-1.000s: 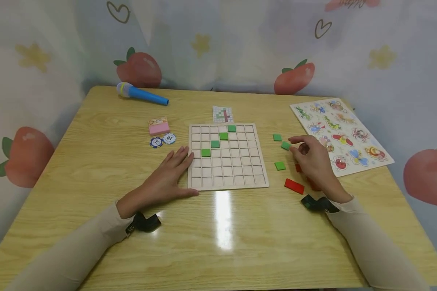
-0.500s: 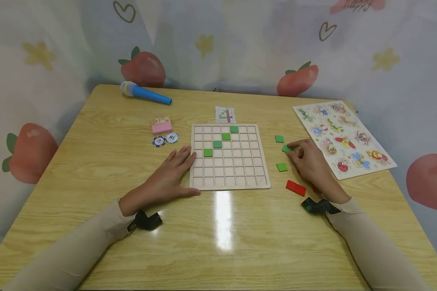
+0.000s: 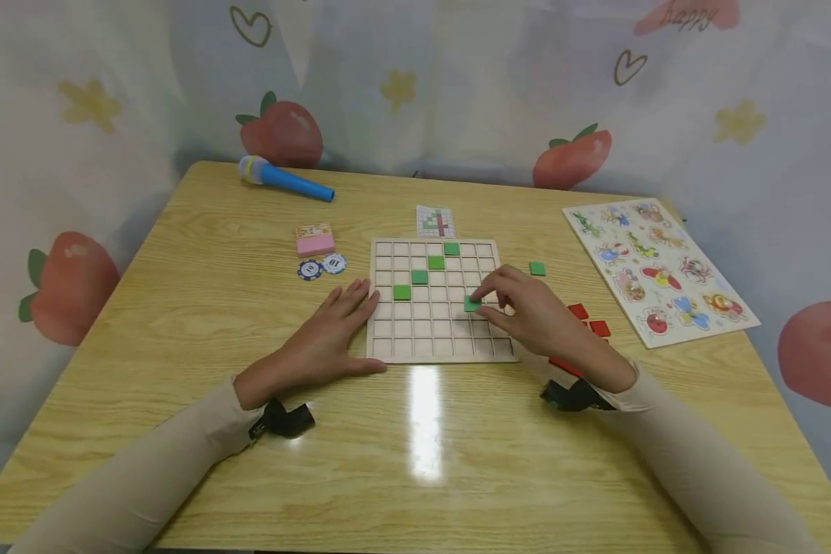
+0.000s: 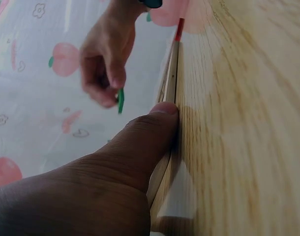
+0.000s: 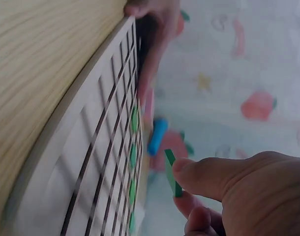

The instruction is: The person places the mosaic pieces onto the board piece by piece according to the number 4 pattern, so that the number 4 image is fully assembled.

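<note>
With fingers spread, rests the left hand against the near left of the grid board; well apart, pinches a green tile in the right hand, held above the board's right half. Farther left, reads "10" on a blue-rimmed chip and, upside down, on a paler chip; far right, reads "happy" on the wall cloth

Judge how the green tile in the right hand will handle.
The green tile looks stiff, showing no bend between the pinching fingers. Being small and thin, it is probably light. Its flat, square shape suggests it would slide rather than roll when pushed.
</note>
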The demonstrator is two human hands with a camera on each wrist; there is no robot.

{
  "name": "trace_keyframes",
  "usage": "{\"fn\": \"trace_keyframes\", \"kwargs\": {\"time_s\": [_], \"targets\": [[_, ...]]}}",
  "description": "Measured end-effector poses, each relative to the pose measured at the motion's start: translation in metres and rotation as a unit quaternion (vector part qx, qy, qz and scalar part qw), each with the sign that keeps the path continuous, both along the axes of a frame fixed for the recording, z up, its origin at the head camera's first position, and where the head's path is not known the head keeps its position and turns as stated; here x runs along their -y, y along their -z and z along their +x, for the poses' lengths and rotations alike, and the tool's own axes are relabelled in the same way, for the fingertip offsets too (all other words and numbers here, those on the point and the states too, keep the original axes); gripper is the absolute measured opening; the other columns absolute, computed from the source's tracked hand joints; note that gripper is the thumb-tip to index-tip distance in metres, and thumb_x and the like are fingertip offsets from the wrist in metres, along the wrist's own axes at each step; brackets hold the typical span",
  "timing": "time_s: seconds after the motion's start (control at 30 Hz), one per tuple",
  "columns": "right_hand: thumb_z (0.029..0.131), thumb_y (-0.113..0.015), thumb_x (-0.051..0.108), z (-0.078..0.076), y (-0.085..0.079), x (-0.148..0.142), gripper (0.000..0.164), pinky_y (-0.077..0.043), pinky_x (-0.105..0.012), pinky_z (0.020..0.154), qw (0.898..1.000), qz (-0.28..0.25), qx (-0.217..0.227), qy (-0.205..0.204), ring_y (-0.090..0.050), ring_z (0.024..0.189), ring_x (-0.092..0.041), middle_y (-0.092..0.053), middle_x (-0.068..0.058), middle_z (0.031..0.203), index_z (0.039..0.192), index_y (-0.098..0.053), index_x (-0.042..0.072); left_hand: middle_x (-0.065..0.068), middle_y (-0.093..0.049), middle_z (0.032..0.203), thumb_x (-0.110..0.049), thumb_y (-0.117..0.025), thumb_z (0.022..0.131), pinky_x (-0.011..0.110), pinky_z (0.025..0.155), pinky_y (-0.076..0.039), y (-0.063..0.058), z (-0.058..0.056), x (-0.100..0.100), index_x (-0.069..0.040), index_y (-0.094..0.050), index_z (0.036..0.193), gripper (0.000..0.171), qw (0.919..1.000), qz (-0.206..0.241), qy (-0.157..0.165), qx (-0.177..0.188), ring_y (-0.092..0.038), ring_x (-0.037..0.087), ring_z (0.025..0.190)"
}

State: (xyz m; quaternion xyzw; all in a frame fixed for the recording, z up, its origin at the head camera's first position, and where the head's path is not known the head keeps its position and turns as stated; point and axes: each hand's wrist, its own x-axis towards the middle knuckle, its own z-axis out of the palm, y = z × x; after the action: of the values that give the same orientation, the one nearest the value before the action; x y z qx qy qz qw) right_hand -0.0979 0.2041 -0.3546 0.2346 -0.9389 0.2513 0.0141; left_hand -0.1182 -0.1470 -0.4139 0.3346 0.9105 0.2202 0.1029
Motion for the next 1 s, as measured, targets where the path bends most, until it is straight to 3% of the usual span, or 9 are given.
{"fn": "trace_keyframes", "kwargs": {"time_s": [0.2,0.43,0.77,0.9,1.0], "targets": [[0.1,-0.077,0.017,-0.022,0.0,0.057,0.01,-0.051,-0.029,0.072,0.996,0.021,0.034,-0.077,-0.057,0.084,-0.018,-0.068,-0.004,0.113,0.109,-0.077,0.014,0.013,-0.009,0.182,-0.067,-0.079,0.087,0.051,0.14,-0.005,0.0,-0.001,0.0,-0.008,-0.021,0.171,0.118,1.0,-0.001,0.002,-0.006,-0.006,0.03,0.17],[0.101,-0.075,0.016,-0.038,0.017,0.087,0.005,-0.052,-0.029,0.071,0.993,0.023,0.046,-0.103,-0.056,0.081,-0.016,-0.067,-0.007,0.109,0.104,-0.077,0.013,0.014,-0.008,0.182,-0.068,-0.079,0.086,0.05,0.14,-0.004,0.0,-0.001,0.0,-0.008,-0.021,0.171,0.12,1.0,-0.001,0.003,-0.007,-0.007,0.03,0.17],[0.1,-0.075,0.009,-0.038,0.024,0.088,0.005,-0.056,-0.031,0.076,0.994,0.011,0.038,-0.107,-0.065,0.093,-0.02,-0.068,-0.008,0.112,0.097,-0.078,0.012,0.014,-0.009,0.182,-0.068,-0.079,0.086,0.053,0.14,-0.006,-0.002,0.0,-0.002,-0.008,-0.021,0.171,0.119,0.9999,-0.003,0.0,-0.01,-0.007,0.032,0.17],[0.102,-0.071,0.008,-0.033,0.021,0.078,0.011,-0.061,-0.036,0.085,0.993,0.016,0.026,-0.113,-0.069,0.105,-0.023,-0.068,-0.01,0.12,0.108,-0.08,0.01,0.015,-0.009,0.182,-0.067,-0.08,0.085,0.054,0.139,-0.006,-0.003,0.0,-0.002,-0.007,-0.021,0.171,0.12,1.0,-0.003,0.0,-0.004,-0.007,0.032,0.17],[0.104,-0.068,0.006,-0.024,0.013,0.058,0.019,-0.061,-0.036,0.086,0.996,-0.006,0.013,-0.092,-0.068,0.104,-0.021,-0.069,-0.008,0.125,0.119,-0.078,0.01,0.015,-0.009,0.181,-0.068,-0.08,0.085,0.055,0.139,-0.007,-0.002,0.0,0.0,-0.007,-0.021,0.171,0.12,1.0,-0.008,0.0,0.0,-0.007,0.033,0.17]]}}
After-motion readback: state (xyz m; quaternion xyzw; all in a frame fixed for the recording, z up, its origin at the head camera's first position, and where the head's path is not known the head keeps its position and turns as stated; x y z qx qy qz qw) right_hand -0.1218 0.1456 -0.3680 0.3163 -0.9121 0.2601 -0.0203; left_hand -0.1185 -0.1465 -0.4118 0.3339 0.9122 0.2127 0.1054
